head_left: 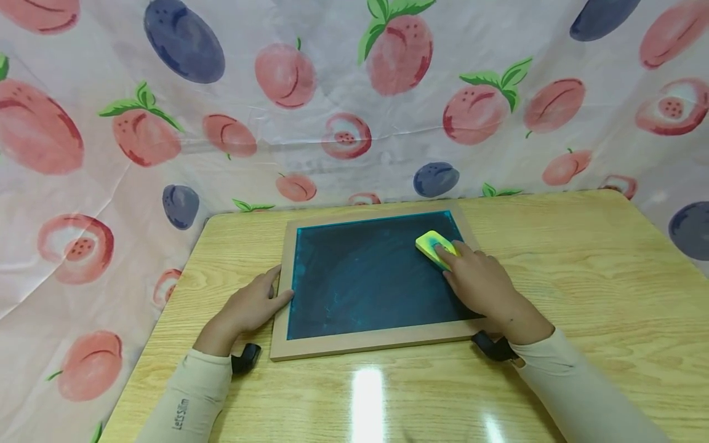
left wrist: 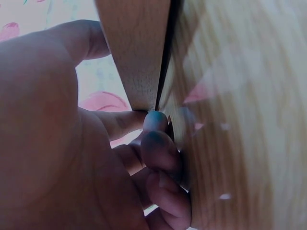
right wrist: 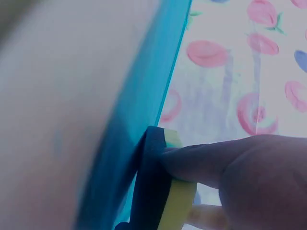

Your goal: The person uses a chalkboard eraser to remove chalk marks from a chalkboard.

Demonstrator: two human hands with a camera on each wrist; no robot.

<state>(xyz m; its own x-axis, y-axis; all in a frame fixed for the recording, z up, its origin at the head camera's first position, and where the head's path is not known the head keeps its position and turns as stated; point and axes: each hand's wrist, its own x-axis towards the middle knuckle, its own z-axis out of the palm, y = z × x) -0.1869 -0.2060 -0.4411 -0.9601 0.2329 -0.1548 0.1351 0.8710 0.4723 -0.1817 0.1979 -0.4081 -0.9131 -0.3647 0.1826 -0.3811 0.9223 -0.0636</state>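
A wood-framed chalkboard lies on the table, its dark surface marked by faint blue smears. At its left side my left hand holds the frame, thumb over the top and other fingers by the outer edge. The left wrist view shows the fingers curled low against the tabletop beside the wooden frame. Over the board's right part, my right hand grips a yellow chalkboard eraser with a dark felt side. In the right wrist view, the eraser's felt faces the board and the thumb presses its side.
The wood-grain table extends to the right of the board and in front of it. Behind and to the left hangs a fruit-print cloth. Black wrist straps show at both sleeve cuffs.
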